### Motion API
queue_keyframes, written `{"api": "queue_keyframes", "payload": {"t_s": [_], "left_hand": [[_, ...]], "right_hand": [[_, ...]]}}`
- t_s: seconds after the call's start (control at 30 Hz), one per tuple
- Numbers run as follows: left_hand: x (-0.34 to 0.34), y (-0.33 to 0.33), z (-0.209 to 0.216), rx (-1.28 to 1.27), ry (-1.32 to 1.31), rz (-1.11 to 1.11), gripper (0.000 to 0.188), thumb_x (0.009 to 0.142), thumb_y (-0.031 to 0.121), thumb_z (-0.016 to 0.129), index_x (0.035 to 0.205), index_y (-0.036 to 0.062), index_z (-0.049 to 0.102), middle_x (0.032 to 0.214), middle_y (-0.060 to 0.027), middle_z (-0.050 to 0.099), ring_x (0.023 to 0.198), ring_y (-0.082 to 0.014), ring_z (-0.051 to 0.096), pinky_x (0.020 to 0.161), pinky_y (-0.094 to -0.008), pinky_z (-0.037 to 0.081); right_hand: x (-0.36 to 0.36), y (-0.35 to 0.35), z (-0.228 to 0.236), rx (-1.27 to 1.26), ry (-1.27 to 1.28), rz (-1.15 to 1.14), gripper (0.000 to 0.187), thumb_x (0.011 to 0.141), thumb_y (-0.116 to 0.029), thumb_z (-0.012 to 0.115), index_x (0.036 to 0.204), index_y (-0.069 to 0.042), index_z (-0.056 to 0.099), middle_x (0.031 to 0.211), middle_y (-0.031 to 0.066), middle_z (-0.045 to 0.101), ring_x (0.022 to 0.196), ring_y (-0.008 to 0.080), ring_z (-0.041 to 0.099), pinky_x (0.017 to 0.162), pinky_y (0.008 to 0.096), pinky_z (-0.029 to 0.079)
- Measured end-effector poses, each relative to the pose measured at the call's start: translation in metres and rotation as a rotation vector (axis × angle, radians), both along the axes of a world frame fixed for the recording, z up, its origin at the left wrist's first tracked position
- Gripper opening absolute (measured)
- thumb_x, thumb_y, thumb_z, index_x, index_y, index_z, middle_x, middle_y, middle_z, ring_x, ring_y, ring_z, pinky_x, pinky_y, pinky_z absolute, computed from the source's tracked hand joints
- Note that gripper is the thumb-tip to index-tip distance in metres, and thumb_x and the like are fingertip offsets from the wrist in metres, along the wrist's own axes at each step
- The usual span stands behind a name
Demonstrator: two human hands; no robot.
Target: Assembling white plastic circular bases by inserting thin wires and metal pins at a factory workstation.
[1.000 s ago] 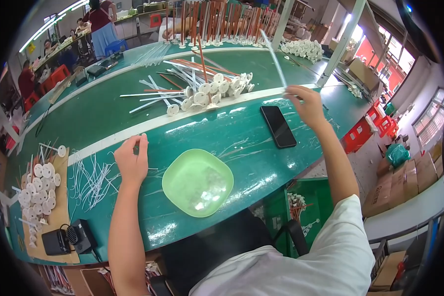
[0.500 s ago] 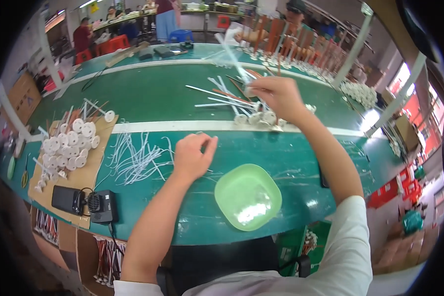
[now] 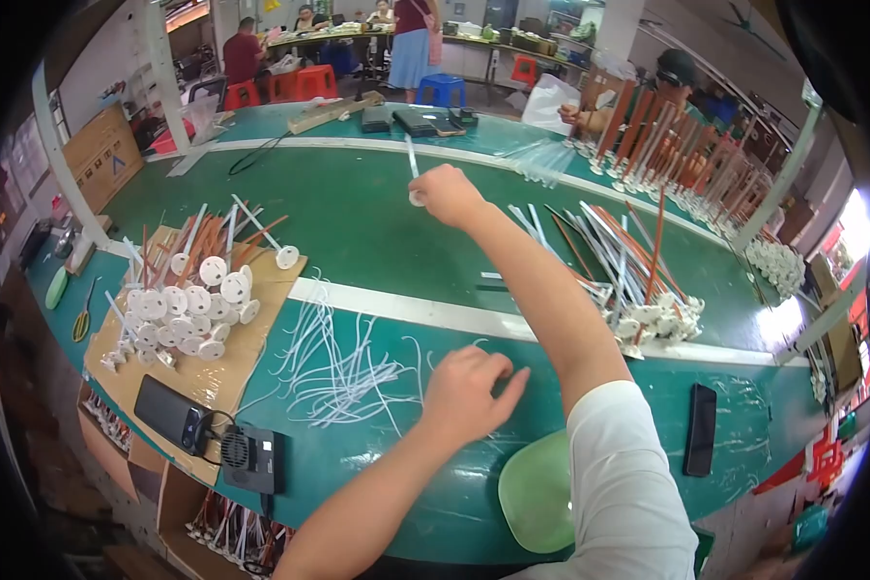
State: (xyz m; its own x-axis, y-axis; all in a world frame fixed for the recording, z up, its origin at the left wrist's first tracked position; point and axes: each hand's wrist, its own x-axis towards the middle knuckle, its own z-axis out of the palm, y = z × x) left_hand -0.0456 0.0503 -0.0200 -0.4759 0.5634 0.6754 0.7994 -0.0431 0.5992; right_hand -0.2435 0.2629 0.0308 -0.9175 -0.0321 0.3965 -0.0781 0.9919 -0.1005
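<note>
My right hand (image 3: 445,196) reaches far over the green table, its fingers closed on a white stick with a round base (image 3: 417,198). The stick points up and away from me. My left hand (image 3: 469,391) is held low over the near table strip, fingers curled and thumb apart. Short white cord ends show beside it, and I cannot tell whether it touches them. Left of that hand lies a loose tangle of white cords (image 3: 348,382). A pile of white and brown sticks with white bases (image 3: 652,314) lies to the right of my right forearm.
More disc-based sticks (image 3: 193,304) are heaped on cardboard (image 3: 261,333) at left, near a black device (image 3: 251,459). My sleeve partly covers a green bowl (image 3: 532,493); a phone (image 3: 700,430) lies right of it. Across the table, a person (image 3: 672,82) is behind upright sticks (image 3: 638,145).
My right hand has swung left, away from the stick pile, with the stick in it. The view has turned left. My left hand stays near the white cords, its pose much the same.
</note>
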Motion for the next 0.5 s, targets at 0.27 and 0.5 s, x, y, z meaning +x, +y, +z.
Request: {"api": "queue_keyframes", "payload": {"t_s": [0.27, 0.5], "left_hand": [[-0.005, -0.007, 0.000, -0.045, 0.013, -0.049, 0.016, 0.073, 0.012, 0.076, 0.076, 0.0035, 0.063, 0.072, -0.0108, 0.063, 0.073, -0.0305, 0.063, 0.065, -0.0407, 0.048], [-0.006, -0.013, -0.002, -0.087, -0.088, -0.037, 0.024, 0.070, 0.015, 0.074, 0.084, 0.0002, 0.061, 0.077, -0.0148, 0.063, 0.081, -0.0329, 0.063, 0.073, -0.0413, 0.049]], "right_hand": [[-0.077, 0.006, -0.016, 0.017, 0.128, -0.002, 0.017, 0.085, -0.014, 0.063, 0.098, -0.015, 0.075, 0.092, 0.0163, 0.070, 0.092, 0.0349, 0.068, 0.083, 0.0468, 0.055], [-0.125, 0.024, -0.038, -0.025, 0.056, -0.102, 0.022, 0.084, -0.008, 0.062, 0.103, -0.009, 0.073, 0.098, 0.0186, 0.070, 0.096, 0.0377, 0.066, 0.088, 0.0464, 0.053]]}}
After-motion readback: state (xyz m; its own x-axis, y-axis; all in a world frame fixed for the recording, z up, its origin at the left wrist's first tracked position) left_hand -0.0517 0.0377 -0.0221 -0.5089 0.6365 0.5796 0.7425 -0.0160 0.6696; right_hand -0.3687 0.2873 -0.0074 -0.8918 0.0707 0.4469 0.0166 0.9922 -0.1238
